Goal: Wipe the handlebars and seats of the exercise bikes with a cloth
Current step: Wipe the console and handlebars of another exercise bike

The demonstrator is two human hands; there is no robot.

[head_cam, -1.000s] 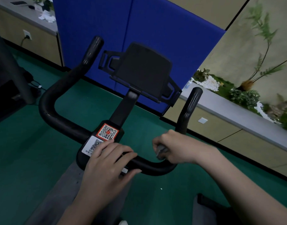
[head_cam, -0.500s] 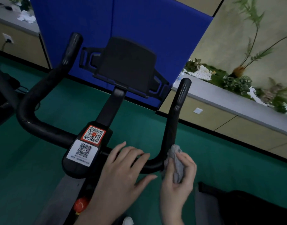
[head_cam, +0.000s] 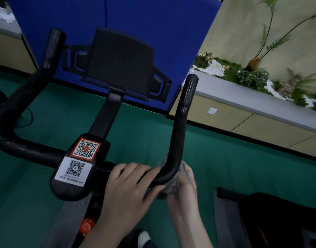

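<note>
I am on the handlebar step, working the bend where the right horn of the handlebar (head_cam: 179,122) turns up out of the cross bar. My right hand (head_cam: 186,194) comes at that bend from below and outside. Its fingers (head_cam: 189,173) are curled round the grey cloth (head_cam: 171,189), which is bunched against the underside of the tube and shows a little on the far side too. My left hand (head_cam: 128,190) lies on the cross bar just beside the bend, fingers nearly straight and spread over the top. It holds nothing and, I think, only steadies the bike.

The horn's long axis runs away from me, from the bend at my hands to its rounded tip near the blue partition (head_cam: 153,24), leaning slightly right. The cross bar runs side to side, past the clamp with the two QR stickers (head_cam: 79,158), to the left horn.

I judge the next move is to slide the cloth along the horn toward the tip, wrapped well round so the whole tube is covered. After that come the cross bar and the left horn. No seat is in view.
</note>
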